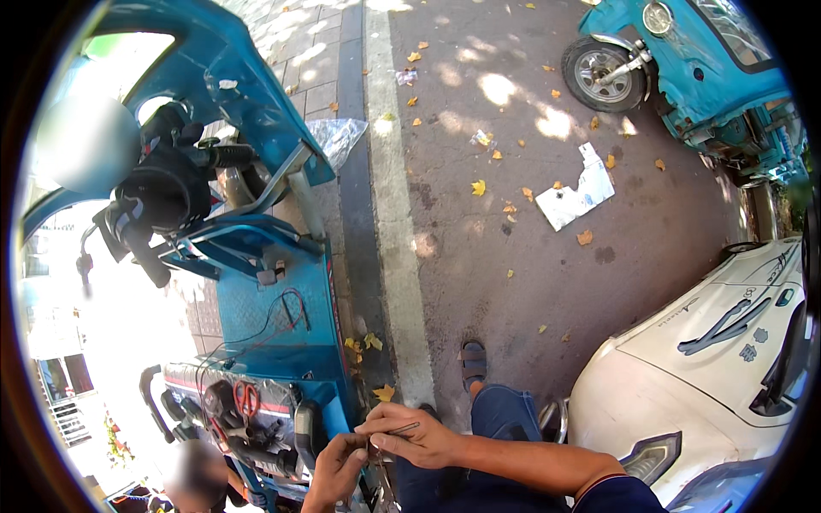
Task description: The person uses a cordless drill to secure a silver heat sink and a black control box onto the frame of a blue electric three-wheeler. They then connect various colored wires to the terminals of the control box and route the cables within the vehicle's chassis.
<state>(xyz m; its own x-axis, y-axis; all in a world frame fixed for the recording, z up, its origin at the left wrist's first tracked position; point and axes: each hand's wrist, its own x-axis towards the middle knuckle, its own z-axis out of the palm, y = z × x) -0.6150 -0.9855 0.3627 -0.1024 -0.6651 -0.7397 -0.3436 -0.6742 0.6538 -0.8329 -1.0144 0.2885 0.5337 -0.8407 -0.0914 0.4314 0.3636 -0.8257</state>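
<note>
Metal rod (404, 429), thin and greyish, lies slantwise in the person's right hand (421, 440), low in the view and close to the body. The right thumb and fingers are closed on it, its far end showing beyond them. Just beside it the left hand (340, 466) has its fingers bent, their tips meeting the right hand's; whether they grip something small between them is hidden.

Below the hands are the person's blue legwear (503, 412) and a dark sandal (473, 362) on the pavement. Left of the hands stands a blue three-wheeled vehicle (295, 342). On its seat (192, 374) sit red-handled scissors (246, 398) among black tools, and thin wires (291, 309) trail over the blue floor in front. Another person (233, 486), only partly visible, is at the lower left.

A pale painted strip (398, 256) runs up the ground beside this vehicle, near a clear plastic bag (339, 141). Farther right, a flat white sheet (577, 201) lies among yellow leaves (478, 187). A cream car (658, 376) fills the lower right; a second teal vehicle (710, 94) stands at the upper right.
</note>
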